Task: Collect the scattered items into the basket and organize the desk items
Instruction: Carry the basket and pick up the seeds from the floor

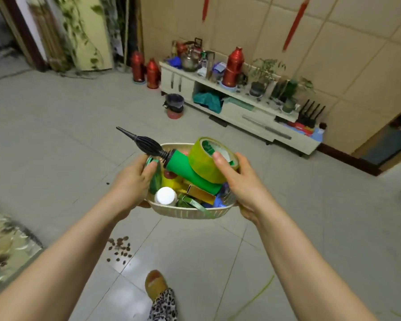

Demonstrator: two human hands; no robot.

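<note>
I hold a cream oval basket (188, 213) in front of me above the tiled floor. My left hand (131, 181) grips its left rim and my right hand (242, 181) grips its right rim, thumb resting on a yellow-green tape roll (205, 164). A green hand pump (190, 171) with a black nozzle lies across the basket, tip sticking out to the upper left. A white-capped bottle (165, 195), a gold box (202, 194) and other small items fill the basket.
A low white cabinet (236, 105) along the right wall carries a red thermos, a kettle and potted plants. Two red thermoses (146, 70) and a small bin (174, 105) stand on the floor. Dark seeds (120, 246) lie scattered below. A patterned table edge (2, 246) is at left. My sandalled foot (156, 283) shows below.
</note>
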